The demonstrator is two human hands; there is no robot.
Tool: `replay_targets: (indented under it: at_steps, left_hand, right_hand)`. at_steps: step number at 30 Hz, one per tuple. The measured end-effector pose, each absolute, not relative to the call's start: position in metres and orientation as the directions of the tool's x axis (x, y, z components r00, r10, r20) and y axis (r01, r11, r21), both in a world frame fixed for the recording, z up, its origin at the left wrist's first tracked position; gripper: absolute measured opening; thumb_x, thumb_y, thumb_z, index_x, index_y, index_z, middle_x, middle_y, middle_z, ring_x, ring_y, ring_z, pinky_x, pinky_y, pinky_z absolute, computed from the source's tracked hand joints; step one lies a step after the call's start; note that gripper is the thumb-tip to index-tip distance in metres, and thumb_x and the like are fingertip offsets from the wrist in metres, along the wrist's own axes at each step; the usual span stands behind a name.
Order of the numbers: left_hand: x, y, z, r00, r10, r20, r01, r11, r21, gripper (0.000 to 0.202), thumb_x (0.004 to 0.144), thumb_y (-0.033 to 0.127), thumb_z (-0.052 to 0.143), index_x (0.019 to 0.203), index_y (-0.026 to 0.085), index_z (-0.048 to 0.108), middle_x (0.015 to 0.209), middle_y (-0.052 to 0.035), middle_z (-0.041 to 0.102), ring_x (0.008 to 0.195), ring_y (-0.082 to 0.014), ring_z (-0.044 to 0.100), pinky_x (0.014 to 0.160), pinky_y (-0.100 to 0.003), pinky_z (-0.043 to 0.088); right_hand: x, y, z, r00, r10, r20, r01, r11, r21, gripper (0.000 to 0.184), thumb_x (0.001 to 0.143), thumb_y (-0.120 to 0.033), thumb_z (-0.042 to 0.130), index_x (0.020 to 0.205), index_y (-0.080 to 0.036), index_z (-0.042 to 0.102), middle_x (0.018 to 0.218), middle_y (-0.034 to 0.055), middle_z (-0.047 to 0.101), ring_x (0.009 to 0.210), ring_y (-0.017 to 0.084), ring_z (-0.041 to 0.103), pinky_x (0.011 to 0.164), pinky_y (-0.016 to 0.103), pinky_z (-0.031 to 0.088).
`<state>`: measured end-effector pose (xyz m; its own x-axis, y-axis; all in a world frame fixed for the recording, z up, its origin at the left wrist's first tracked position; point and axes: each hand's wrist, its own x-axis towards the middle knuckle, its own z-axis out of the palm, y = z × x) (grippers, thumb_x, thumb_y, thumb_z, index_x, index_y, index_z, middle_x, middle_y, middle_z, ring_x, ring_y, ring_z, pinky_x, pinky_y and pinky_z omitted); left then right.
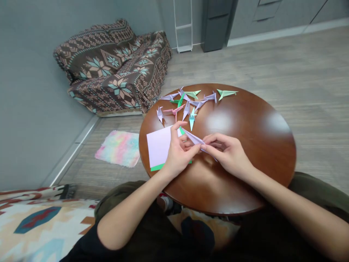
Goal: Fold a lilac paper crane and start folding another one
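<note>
Two-handed pinch, origami

Patterned sofa [120,85] at 10 o'clock of round brown table [261,153]. Lilac sheet [158,146] atop green sheet [157,167] at table's 9. Left hand [177,154] and right hand [229,153] both closed, gripping lilac folded paper [193,137] between fingertips, above table, 10 o'clock of its centre. Folded paper birds [192,118] grouped, 10 to 12 o'clock.

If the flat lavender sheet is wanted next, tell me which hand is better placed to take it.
Left, most likely: the left hand is nearer the lavender sheet, while the right hand is farther over. Both pinch the folded paper, so the left would probably have to let go first.
</note>
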<state>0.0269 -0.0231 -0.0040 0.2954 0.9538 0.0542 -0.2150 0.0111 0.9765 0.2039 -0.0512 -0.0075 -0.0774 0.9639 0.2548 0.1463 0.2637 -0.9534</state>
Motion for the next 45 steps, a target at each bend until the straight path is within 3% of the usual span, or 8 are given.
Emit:
replay_targets:
  at_steps: [4, 7, 11, 20, 27, 33, 37, 45]
  left_hand:
    - [0.021, -0.018, -0.005, 0.335, 0.937, 0.097, -0.139, -0.052, 0.989, 0.045, 0.077, 0.031, 0.086, 0.11, 0.025, 0.055, 0.083, 0.004, 0.068, 0.067, -0.0138, 0.074, 0.066, -0.022, 0.057]
    - [0.018, -0.011, -0.008, 0.312, 0.939, 0.146, -0.034, -0.143, 0.989, 0.03, 0.075, 0.033, 0.088, 0.084, 0.019, 0.063, 0.076, 0.0019, 0.069, 0.067, -0.0136, 0.071, 0.065, -0.023, 0.056]
    - [0.012, -0.007, -0.008, 0.315, 0.933, 0.173, 0.116, -0.218, 0.969, 0.025, 0.072, 0.033, 0.09, 0.072, 0.016, 0.072, 0.078, -0.0039, 0.076, 0.071, -0.0151, 0.07, 0.068, -0.025, 0.054]
    - [0.014, -0.014, -0.001, 0.418, 0.893, 0.168, 0.144, -0.247, 0.958, 0.028, 0.079, 0.031, 0.083, 0.065, 0.015, 0.064, 0.082, -0.005, 0.074, 0.068, -0.0118, 0.064, 0.066, -0.025, 0.05]
    - [0.014, -0.014, 0.001, 0.622, 0.783, -0.004, 0.168, -0.129, 0.977, 0.024, 0.083, 0.025, 0.081, 0.101, 0.016, 0.069, 0.085, -0.0019, 0.072, 0.078, -0.0128, 0.068, 0.078, -0.026, 0.053]
    - [0.026, -0.021, -0.006, 0.377, 0.925, 0.036, -0.01, -0.034, 0.999, 0.025, 0.078, 0.024, 0.084, 0.094, 0.018, 0.066, 0.08, 0.0009, 0.069, 0.073, -0.0115, 0.068, 0.073, -0.023, 0.053]
    - [0.033, -0.025, -0.007, 0.405, 0.914, -0.034, -0.073, 0.07, 0.995, 0.033, 0.074, 0.027, 0.087, 0.095, 0.018, 0.063, 0.081, 0.0012, 0.07, 0.069, -0.0115, 0.07, 0.068, -0.022, 0.053]
    - [0.035, -0.021, -0.011, 0.265, 0.964, 0.011, -0.05, 0.003, 0.999, 0.032, 0.07, 0.036, 0.092, 0.076, 0.016, 0.067, 0.073, -0.0008, 0.072, 0.071, -0.0128, 0.067, 0.072, -0.025, 0.051]
  right_hand:
    - [0.211, -0.051, -0.005, -0.099, 0.99, 0.099, 0.087, 0.108, -0.99, 0.025, 0.085, -0.044, 0.082, 0.086, -0.021, 0.075, 0.084, 0.0048, 0.077, 0.072, 0.02, 0.07, 0.067, 0.032, 0.055]
    - [0.219, -0.05, -0.003, -0.104, 0.988, 0.116, 0.054, 0.122, -0.991, 0.025, 0.079, -0.041, 0.088, 0.088, -0.021, 0.076, 0.086, 0.0046, 0.079, 0.074, 0.02, 0.071, 0.069, 0.032, 0.056]
    - [0.229, -0.05, -0.001, -0.137, 0.978, 0.158, 0.095, 0.172, -0.981, 0.022, 0.079, -0.039, 0.088, 0.084, -0.021, 0.076, 0.089, 0.0054, 0.079, 0.08, 0.021, 0.072, 0.075, 0.032, 0.057]
    - [0.232, -0.046, -0.004, -0.179, 0.983, 0.043, 0.048, 0.052, -0.997, 0.023, 0.077, -0.036, 0.089, 0.073, -0.019, 0.074, 0.083, 0.0058, 0.078, 0.071, 0.018, 0.068, 0.067, 0.03, 0.053]
    - [0.228, -0.044, 0.001, -0.18, 0.984, 0.0, 0.165, 0.03, -0.986, 0.021, 0.073, -0.028, 0.088, 0.077, -0.019, 0.07, 0.073, 0.0019, 0.074, 0.066, 0.016, 0.067, 0.064, 0.027, 0.052]
    - [0.224, -0.036, -0.002, 0.036, 0.999, 0.027, 0.038, 0.026, -0.999, 0.042, 0.063, -0.034, 0.095, 0.09, -0.021, 0.067, 0.078, 0.0023, 0.078, 0.067, 0.019, 0.072, 0.065, 0.03, 0.056]
    - [0.218, -0.035, -0.006, 0.101, 0.995, -0.027, -0.146, -0.012, -0.989, 0.055, 0.061, -0.039, 0.098, 0.094, -0.024, 0.057, 0.077, 0.0018, 0.08, 0.067, 0.02, 0.076, 0.068, 0.032, 0.059]
    - [0.202, -0.042, -0.007, 0.086, 0.994, 0.07, -0.075, 0.077, -0.994, 0.056, 0.066, -0.044, 0.097, 0.091, -0.026, 0.05, 0.075, 0.0003, 0.079, 0.07, 0.022, 0.077, 0.069, 0.032, 0.06]
